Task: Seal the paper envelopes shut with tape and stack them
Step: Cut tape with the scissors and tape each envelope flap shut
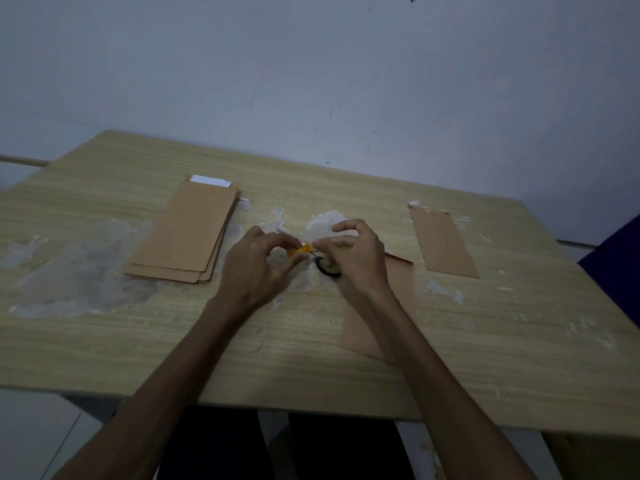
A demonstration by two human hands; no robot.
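Envelope pile (180, 233) sits left. Left hand (258, 263) pinches the yellowish tape (299, 250) end, right hand (349, 252) grips the roll (325, 266), over an envelope (388, 306). One envelope (441, 242) lies right. Tape's probably thin and clingy, so grab the corners.

We see a light wood-grain table (104, 341), its top blotched with pale grey worn patches (79, 271), standing against a plain bluish-white wall (311, 64) marked by small scuffs, in dim light.
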